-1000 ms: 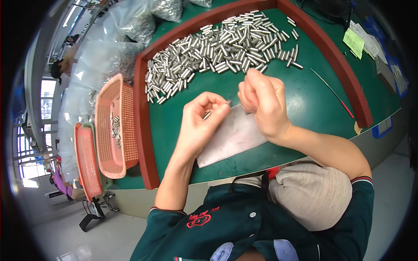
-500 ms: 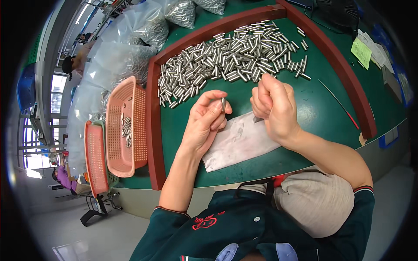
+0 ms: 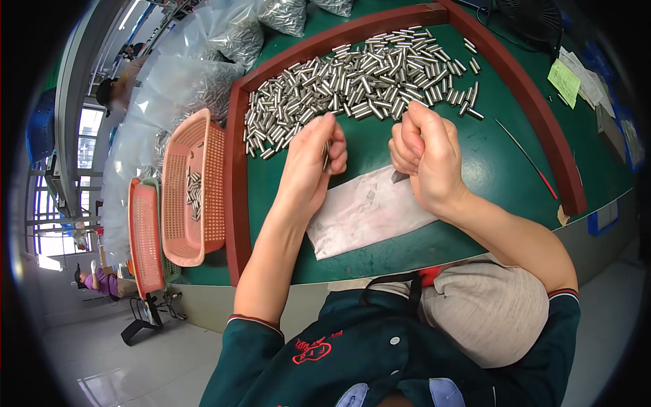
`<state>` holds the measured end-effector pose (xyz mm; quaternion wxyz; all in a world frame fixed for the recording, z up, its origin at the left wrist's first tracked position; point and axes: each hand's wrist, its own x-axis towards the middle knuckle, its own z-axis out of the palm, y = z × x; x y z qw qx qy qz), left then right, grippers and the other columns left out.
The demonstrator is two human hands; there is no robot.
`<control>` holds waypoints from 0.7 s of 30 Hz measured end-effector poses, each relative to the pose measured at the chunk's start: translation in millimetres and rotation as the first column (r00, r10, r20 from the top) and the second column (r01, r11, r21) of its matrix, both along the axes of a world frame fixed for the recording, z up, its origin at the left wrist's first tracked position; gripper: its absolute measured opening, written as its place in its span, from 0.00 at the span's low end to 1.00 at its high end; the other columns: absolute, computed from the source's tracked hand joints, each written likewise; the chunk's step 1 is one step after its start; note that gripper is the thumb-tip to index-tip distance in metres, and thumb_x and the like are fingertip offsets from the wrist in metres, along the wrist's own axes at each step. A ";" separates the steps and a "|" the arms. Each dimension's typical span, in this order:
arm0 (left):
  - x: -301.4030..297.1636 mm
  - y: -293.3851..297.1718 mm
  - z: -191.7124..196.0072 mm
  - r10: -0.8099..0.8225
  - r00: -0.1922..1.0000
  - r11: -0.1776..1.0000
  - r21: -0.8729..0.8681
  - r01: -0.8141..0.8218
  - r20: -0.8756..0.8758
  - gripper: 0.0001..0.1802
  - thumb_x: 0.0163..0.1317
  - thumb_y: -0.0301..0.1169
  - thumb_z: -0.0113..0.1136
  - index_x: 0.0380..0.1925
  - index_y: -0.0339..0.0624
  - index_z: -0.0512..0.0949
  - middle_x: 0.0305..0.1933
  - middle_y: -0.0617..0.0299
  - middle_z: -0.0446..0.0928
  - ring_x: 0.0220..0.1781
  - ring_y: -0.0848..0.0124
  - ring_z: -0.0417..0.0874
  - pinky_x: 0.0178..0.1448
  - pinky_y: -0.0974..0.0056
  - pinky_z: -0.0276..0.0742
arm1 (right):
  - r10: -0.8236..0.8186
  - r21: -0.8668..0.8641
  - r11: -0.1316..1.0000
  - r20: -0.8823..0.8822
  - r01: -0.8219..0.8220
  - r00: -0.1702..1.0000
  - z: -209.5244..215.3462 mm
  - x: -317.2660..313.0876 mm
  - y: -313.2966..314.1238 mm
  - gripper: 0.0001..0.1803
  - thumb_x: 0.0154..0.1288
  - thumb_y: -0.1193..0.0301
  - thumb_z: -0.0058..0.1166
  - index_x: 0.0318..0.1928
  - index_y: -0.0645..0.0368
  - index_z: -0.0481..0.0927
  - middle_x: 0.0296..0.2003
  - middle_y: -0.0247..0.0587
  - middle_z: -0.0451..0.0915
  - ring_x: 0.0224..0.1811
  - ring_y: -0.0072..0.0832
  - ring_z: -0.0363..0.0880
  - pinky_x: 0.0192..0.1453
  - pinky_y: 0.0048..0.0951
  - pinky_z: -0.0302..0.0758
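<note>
Just in front of a large heap of short steel pins (image 3: pixel 366 74), my left hand (image 3: pixel 313 154) is closed, its fingers curled around a steel pin (image 3: pixel 327 155) that shows in part. My right hand (image 3: pixel 428 152) forms a fist to the right of it. A small dark grey piece (image 3: pixel 399 177) pokes out under that fist's left side; whether the fist grips it is hidden. Below both hands a stained, pale pinkish cloth (image 3: pixel 366 214) lies flat on the green tabletop (image 3: pixel 495 176).
Dark red rails (image 3: pixel 239 183) border the work area. On the left stand a pink basket (image 3: pixel 215 197) with several pins inside and a smaller red basket (image 3: pixel 146 237). Plastic bags of metal parts (image 3: pixel 234 41) line the back left. A thin red-handled rod (image 3: pixel 527 160) lies at right.
My left hand has turned and its fingers have folded in over the pin, which stood upright at the fingertips before. My right hand stays a fist in nearly the same place.
</note>
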<state>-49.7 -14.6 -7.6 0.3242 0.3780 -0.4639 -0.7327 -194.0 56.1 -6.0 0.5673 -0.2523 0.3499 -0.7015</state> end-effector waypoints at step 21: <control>-5.1 42.1 0.1 0.025 0.685 0.701 -0.502 0.508 0.728 0.05 0.45 0.24 0.60 0.20 0.33 0.74 0.11 0.58 0.66 0.13 0.72 0.66 0.20 0.67 0.63 | -0.043 -0.047 0.998 0.004 0.043 0.999 -0.2 -0.1 2.9 0.23 0.65 0.64 0.31 0.11 0.52 0.53 0.07 0.27 0.51 0.10 0.16 0.43 0.15 0.21 0.43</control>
